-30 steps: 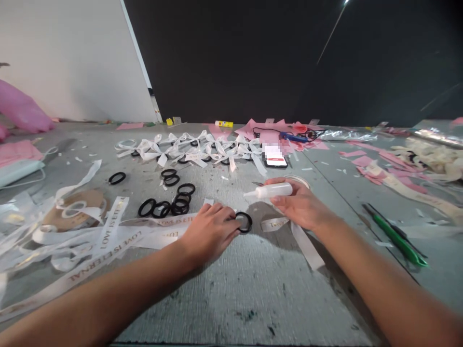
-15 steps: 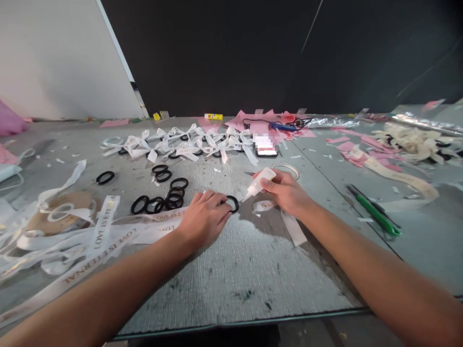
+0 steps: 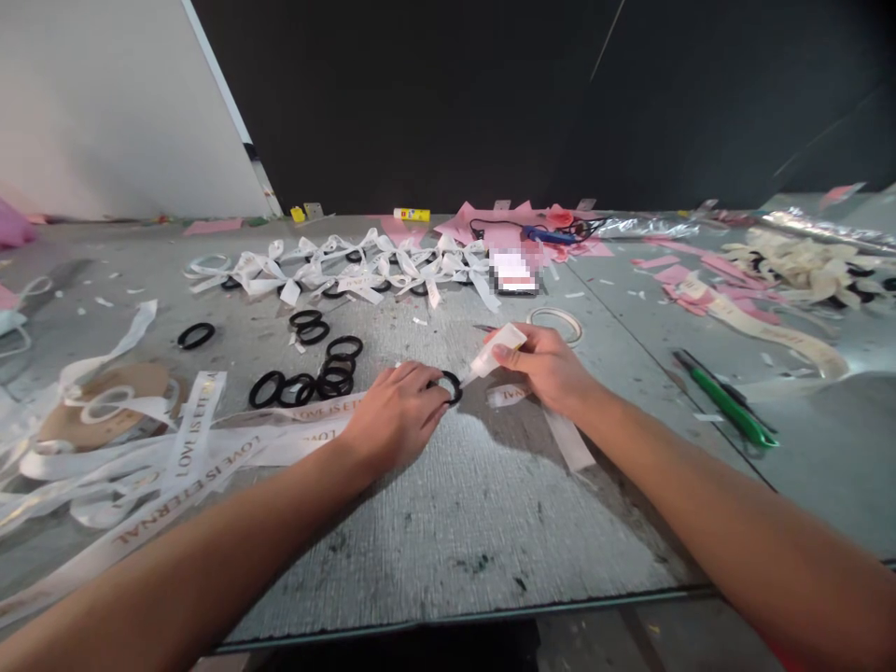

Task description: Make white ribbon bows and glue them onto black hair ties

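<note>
A black ring-shaped hair tie (image 3: pixel 455 386) stands out past the fingertips of my left hand (image 3: pixel 400 411), which grips its left side against the table. My right hand (image 3: pixel 550 369) is wrapped round a small white glue bottle (image 3: pixel 496 351). The bottle tilts down to the left, and its nozzle tip is at the right edge of the ring; whether it touches I cannot tell. Under and beside my right hand lies a short piece of printed white ribbon (image 3: pixel 570 439). A thin dark pointed tool (image 3: pixel 483 328) pokes out behind that hand.
Several black rings (image 3: pixel 336 373) lie left of my hands. A ribbon roll (image 3: pixel 105 411) with loose printed ribbon spreads at the left. White bows (image 3: pixel 364 266) line the back beside a phone (image 3: pixel 514 280). A green-handled cutter (image 3: pixel 735 401) and cream bows (image 3: pixel 791 261) are at the right.
The glue bottle has shifted slightly left, so its nozzle now meets the ring's edge in view. My left hand keeps its hold; the whole view has moved a little.
</note>
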{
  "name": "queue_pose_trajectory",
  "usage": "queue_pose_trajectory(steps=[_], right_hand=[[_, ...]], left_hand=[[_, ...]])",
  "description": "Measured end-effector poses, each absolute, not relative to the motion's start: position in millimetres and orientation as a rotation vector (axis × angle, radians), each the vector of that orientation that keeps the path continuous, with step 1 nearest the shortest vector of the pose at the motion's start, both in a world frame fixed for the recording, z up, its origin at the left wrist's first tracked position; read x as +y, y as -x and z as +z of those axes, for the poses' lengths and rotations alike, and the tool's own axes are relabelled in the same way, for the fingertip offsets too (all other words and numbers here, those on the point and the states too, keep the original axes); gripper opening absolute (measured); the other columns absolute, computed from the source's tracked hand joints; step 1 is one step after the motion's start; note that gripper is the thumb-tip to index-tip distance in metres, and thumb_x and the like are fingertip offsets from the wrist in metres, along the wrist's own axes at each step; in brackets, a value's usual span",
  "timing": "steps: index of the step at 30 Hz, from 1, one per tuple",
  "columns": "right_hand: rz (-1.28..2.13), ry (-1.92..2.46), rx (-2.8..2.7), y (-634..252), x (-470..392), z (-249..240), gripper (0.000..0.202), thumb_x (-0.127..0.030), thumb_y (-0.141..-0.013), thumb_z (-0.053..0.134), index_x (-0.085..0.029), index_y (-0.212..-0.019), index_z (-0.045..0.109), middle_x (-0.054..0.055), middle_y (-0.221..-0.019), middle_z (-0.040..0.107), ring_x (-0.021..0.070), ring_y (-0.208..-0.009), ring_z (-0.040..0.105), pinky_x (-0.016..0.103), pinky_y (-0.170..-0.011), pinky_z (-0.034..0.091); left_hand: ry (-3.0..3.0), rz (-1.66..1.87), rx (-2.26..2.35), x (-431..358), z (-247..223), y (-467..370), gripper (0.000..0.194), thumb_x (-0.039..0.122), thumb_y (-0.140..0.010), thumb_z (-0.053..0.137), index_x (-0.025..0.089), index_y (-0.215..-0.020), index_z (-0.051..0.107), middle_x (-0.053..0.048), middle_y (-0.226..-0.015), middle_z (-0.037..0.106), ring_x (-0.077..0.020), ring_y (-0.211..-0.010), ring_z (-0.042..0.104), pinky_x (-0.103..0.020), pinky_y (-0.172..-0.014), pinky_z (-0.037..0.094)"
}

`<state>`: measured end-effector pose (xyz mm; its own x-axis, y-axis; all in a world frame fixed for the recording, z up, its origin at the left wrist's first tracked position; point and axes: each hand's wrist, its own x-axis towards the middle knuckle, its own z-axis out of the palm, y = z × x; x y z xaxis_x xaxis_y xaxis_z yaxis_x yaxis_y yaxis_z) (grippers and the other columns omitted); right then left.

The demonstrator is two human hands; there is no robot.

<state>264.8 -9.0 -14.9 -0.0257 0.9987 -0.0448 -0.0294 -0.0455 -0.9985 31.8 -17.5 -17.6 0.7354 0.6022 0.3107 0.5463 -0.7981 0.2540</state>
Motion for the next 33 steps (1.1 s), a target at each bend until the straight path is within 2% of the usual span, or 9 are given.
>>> queue_pose_trajectory(steps=[8, 18, 33], right_hand=[[1.29, 1.221, -1.159, -263.6, -10.2, -12.9, 0.033, -0.041, -0.063, 0.082, -0.019, -0.081, 0.066, 0.0, -0.066, 0.06, 0.0158, -0.057, 0.057, 0.03, -0.051, 0.044], [1.168, 1.257, -1.22, -258.3, -11.4, -10.3, 0.035, -0.046, -0.062, 0.08, -0.018, -0.077, 0.066, -0.003, -0.059, 0.05, 0.0127, -0.054, 0.047, 0.028, -0.05, 0.038], [1.099, 1.276, -1.253, -258.8, -11.0, -12.7, 0.033, -0.045, -0.066, 0.078, -0.017, -0.079, 0.066, -0.003, -0.06, 0.05, 0.0118, -0.055, 0.043, 0.028, -0.051, 0.034]], left_hand=[[-2.805, 0.582, 0.932, -17.4, -19.6, -31.0, 0.024, 0.021, -0.095, 0.048, 0.015, -0.102, 0.07, -0.015, -0.124, 0.063, -0.0286, -0.113, 0.057, -0.048, -0.094, 0.049], [-2.811, 0.595, 0.903, -16.1, -20.8, -31.2, 0.025, 0.023, -0.096, 0.047, 0.017, -0.102, 0.07, -0.014, -0.121, 0.066, -0.0293, -0.116, 0.056, -0.048, -0.093, 0.05], [-2.819, 0.594, 0.906, -16.6, -21.5, -31.1, 0.025, 0.022, -0.096, 0.048, 0.017, -0.103, 0.071, -0.014, -0.121, 0.067, -0.0289, -0.117, 0.055, -0.047, -0.093, 0.051]])
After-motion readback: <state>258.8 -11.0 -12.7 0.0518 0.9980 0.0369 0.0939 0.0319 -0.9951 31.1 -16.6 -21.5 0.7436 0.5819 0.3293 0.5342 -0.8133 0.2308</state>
